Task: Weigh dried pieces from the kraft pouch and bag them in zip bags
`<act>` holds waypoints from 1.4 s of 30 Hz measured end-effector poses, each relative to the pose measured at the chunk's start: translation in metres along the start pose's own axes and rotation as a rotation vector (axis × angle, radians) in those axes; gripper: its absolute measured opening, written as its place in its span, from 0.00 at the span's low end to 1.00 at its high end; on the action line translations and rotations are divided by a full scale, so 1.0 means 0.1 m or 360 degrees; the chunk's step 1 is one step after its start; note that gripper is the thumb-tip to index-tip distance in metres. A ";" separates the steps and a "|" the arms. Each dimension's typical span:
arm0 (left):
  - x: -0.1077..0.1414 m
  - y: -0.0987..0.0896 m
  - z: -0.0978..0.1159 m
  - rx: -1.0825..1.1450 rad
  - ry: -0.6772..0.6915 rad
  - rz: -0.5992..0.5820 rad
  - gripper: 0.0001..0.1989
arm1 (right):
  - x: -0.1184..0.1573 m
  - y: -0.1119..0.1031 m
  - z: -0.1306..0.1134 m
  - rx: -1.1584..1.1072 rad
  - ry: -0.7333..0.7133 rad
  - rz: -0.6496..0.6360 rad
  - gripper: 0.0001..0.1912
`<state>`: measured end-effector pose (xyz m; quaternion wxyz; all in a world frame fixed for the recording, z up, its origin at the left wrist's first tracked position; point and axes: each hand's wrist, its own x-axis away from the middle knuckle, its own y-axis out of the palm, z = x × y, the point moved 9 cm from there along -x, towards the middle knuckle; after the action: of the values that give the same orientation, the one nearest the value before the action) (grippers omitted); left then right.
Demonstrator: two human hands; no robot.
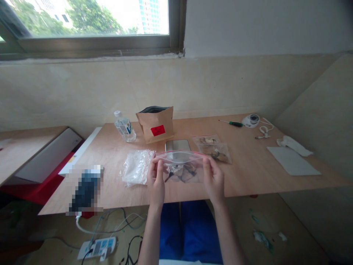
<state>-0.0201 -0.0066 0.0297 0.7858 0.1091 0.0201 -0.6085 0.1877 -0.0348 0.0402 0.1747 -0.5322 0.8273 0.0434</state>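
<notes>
Left hand (pixel 156 183) and right hand (pixel 213 180) grip a zip bag (pixel 182 173) upright before a metal scale (pixel 177 145) (crumpled plastic (pixel 137 167) just left).

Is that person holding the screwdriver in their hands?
No, the left hand and right hand grip a clear zip bag, while the green-handled screwdriver lies farther along the table.

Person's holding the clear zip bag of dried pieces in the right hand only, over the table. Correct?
No, not one hand: the head view shows both. The left hand and right hand each grip one side of the clear zip bag of dried pieces, over the table.
</notes>
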 end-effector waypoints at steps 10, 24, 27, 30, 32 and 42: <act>-0.18 0.09 -0.31 0.0157 -0.0020 0.0009 0.14 | -0.11 -0.03 0.33 -0.0087 0.0074 0.0288 0.15; -0.29 -0.04 -1.00 -0.0134 -0.0125 0.0028 0.16 | -0.17 0.12 1.15 0.0221 -0.0036 0.0136 0.15; -0.29 -0.06 -1.05 -0.0122 -0.0202 0.0050 0.18 | -0.17 0.15 1.14 0.0222 -0.0015 0.0088 0.16; -0.28 -0.06 -1.10 -0.0129 -0.0254 0.0043 0.20 | -0.18 0.15 1.16 0.0165 0.0031 0.0083 0.16; -0.27 -0.05 -1.13 -0.0121 -0.0274 0.0029 0.21 | -0.18 0.14 1.20 0.0097 0.0097 0.0092 0.17; -0.30 -0.14 -1.06 -0.0413 -0.0112 0.0161 0.20 | -0.20 0.17 1.35 -0.0177 0.0195 0.0061 0.16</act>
<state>-0.0306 0.0389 -0.0709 0.8231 -0.0138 0.0656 -0.5639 0.2126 0.0245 -0.0814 0.0929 -0.5269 0.8427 0.0599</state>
